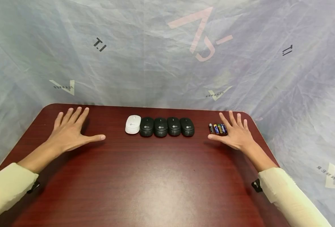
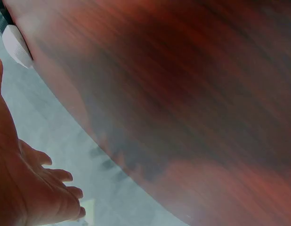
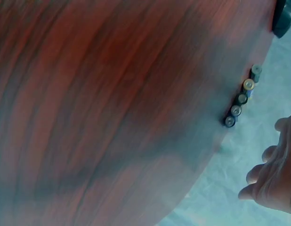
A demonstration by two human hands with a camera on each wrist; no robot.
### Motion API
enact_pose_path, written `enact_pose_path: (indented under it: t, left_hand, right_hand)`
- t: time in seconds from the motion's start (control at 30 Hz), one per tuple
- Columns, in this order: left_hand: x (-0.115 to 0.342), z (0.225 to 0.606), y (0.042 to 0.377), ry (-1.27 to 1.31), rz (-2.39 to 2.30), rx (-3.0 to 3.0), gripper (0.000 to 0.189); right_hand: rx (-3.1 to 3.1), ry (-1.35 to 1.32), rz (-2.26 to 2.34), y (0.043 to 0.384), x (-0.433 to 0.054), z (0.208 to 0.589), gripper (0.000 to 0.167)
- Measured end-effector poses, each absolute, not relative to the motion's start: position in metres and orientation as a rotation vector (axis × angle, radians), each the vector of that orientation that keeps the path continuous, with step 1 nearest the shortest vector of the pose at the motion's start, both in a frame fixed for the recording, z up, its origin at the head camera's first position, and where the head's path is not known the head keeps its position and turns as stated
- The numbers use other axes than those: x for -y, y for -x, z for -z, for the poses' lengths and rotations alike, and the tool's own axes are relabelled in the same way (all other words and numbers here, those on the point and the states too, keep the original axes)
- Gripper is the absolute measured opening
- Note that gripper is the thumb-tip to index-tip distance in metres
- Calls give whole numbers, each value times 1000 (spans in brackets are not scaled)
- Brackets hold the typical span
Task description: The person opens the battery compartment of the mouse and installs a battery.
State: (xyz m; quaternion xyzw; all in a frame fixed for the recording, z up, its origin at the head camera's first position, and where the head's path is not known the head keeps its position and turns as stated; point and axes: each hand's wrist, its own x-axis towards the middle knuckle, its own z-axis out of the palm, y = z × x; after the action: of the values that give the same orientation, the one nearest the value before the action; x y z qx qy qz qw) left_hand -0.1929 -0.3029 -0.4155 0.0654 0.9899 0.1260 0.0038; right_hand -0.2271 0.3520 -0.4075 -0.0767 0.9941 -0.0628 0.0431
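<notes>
My left hand [image 1: 68, 132] hovers over the table's left part with fingers spread, holding nothing. On the right, my right hand [image 1: 235, 134] is spread in the same way beside a short row of several batteries [image 1: 216, 129], overlapping some of them in the head view. A white computer mouse [image 1: 133, 124] and several black computer mice [image 1: 160, 127] stand side by side in a row near the far edge, between the hands. In the right wrist view the batteries [image 3: 242, 99] show their round ends, with the fingers near them. The white mouse [image 2: 16, 46] appears beyond the left thumb.
The dark red wooden table [image 1: 156, 170] has rounded far corners. Behind it and at both sides hangs a pale grey sheet [image 1: 144, 56] with printed letters. Dark straps [image 1: 257, 185] show under the light sleeves.
</notes>
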Motion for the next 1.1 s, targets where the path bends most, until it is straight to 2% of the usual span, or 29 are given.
enact_pose_path:
  t: [0.63, 1.1]
  left_hand:
    - [219, 401, 191, -509, -409, -3105, 119]
    - [159, 418, 195, -886, -455, -3063, 95]
  right_hand:
    - [-3030, 365, 224, 223, -305, 410, 127]
    - [-2948, 600, 279, 220, -290, 410, 120]
